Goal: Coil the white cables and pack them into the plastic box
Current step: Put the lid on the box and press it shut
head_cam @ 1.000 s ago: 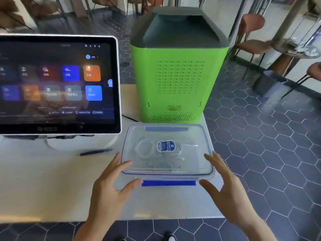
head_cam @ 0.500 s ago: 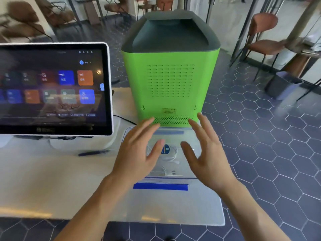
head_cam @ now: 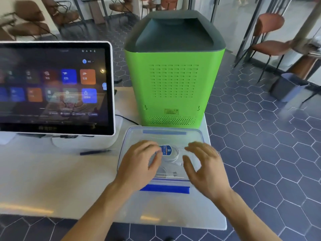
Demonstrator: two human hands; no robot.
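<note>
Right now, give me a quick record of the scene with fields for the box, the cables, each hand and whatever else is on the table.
box: clear plastic box with lid on, near table edge, in front of green machine
cables: coiled white cables inside box, blue label on one
left hand: left hand on lid, fingers bent
right hand: right hand on lid, fingers spread
front latch: blue latch, looks unclipped
other: touchscreen monitor, dark pen

I see a white table [head_cam: 52,185]. At its right edge sits the plastic box [head_cam: 194,134], a green machine [head_cam: 173,87] behind it at the far edge; left, a touchscreen monitor [head_cam: 53,87] and a blue pen [head_cam: 94,152].
</note>
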